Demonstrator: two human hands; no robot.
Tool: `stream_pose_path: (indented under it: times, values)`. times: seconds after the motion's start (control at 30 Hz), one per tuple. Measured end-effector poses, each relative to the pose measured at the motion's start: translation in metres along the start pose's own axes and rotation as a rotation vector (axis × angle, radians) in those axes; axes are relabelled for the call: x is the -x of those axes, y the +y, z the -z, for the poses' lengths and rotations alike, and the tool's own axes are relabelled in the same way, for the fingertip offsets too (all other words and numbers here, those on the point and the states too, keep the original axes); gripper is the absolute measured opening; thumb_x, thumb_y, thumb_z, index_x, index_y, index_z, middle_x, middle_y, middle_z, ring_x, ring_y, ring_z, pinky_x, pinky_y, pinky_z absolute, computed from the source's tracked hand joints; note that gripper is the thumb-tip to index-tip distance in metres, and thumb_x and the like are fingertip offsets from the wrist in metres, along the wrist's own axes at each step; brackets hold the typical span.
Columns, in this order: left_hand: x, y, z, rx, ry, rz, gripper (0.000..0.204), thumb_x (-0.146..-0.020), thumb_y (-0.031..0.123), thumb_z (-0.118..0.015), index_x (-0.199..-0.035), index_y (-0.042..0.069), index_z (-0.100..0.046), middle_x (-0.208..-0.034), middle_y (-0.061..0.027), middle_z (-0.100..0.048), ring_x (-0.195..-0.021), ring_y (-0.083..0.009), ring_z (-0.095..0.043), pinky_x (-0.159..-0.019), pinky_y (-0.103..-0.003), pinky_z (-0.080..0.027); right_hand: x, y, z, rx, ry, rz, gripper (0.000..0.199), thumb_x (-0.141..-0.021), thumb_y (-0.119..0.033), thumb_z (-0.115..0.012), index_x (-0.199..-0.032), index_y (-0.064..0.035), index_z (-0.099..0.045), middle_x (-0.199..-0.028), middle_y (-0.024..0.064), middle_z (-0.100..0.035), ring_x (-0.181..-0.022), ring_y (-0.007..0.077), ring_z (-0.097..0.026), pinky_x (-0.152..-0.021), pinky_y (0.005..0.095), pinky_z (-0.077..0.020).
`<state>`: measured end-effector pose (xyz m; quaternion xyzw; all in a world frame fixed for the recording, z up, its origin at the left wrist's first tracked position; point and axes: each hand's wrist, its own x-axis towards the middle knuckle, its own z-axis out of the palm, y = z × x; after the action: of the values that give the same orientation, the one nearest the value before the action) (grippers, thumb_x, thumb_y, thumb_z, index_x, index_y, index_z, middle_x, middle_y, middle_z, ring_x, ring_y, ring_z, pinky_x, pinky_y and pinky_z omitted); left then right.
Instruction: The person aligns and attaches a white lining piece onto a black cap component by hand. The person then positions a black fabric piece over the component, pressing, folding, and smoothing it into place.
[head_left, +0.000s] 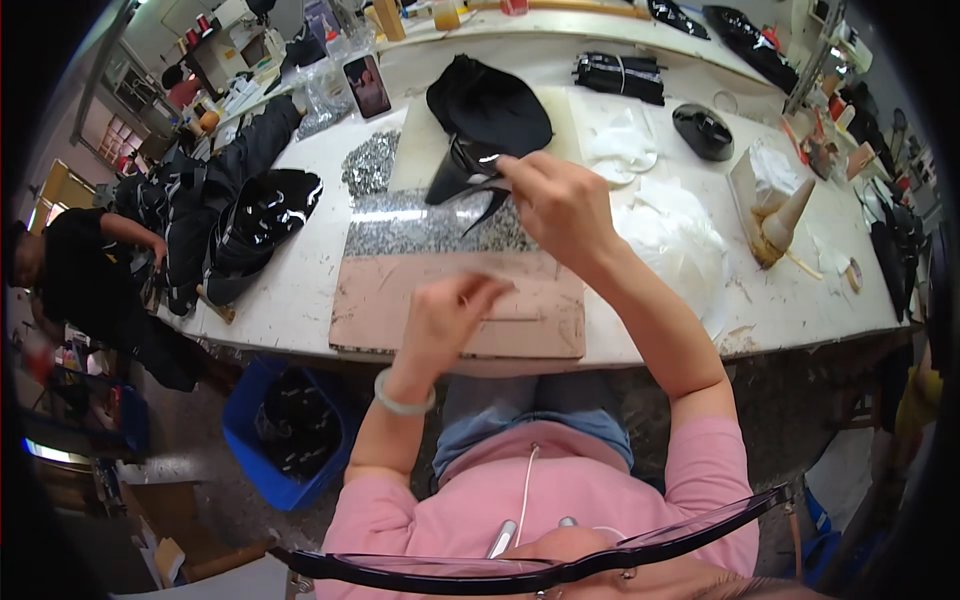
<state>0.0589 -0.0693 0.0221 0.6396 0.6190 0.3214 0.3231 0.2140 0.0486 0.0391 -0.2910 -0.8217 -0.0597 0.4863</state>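
Observation:
My right hand [562, 203] pinches the edge of a glossy black leather piece [458, 168], holding it raised above the granite slab [395, 222]. A thin pointed black flap hangs from that piece below my fingers. Closer to me, my left hand [450, 318] is over the pinkish board [385, 300], its fingertips drawn together and slightly blurred. Whether anything is between them I cannot make out. Behind the raised piece lies a rumpled pile of black leather pieces [490, 105] on a pale board [572, 130]. A pale bangle circles my left wrist.
A phone [367, 86] stands near a heap of small silvery bits [370, 165]. Glossy black pieces [265, 215] pile up at the left. White plastic bags [670, 240] and a pale horn-shaped tool [785, 225] lie to the right. Below stands a blue bin [245, 410]; another person [100, 270] works far left.

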Motion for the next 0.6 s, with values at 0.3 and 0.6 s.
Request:
stream_pose_path:
  times: [0.3,0.6]
  values:
    - [-0.062,0.002,0.05,-0.746,0.414,-0.587,0.048,-0.071,0.004,-0.069,-0.118,0.001,-0.058,-0.092,-0.0143,-0.066,-0.075,-0.0264,-0.063,-0.072,-0.034,-0.05,-0.016,-0.021,0.018,0.145,-0.055,0.315,0.031,-0.07,-0.009,-0.06,-0.101,-0.005,-0.061,-0.087,0.0043,-0.062,-0.071,0.0174,-0.057,-0.059,0.0275,-0.0468]
    - [-0.062,0.001,0.007,-0.166,0.768,-0.798,0.05,-0.074,-0.015,-0.054,-0.122,-0.001,-0.055,-0.11,-0.021,-0.062,-0.096,-0.0321,-0.064,-0.078,-0.033,-0.051,0.005,-0.022,0.011,-0.114,-0.131,-0.02,0.063,-0.069,0.012,-0.05,-0.13,0.0113,-0.035,-0.122,0.0291,-0.05,-0.103,0.0386,-0.058,-0.083,0.0367,-0.0509]
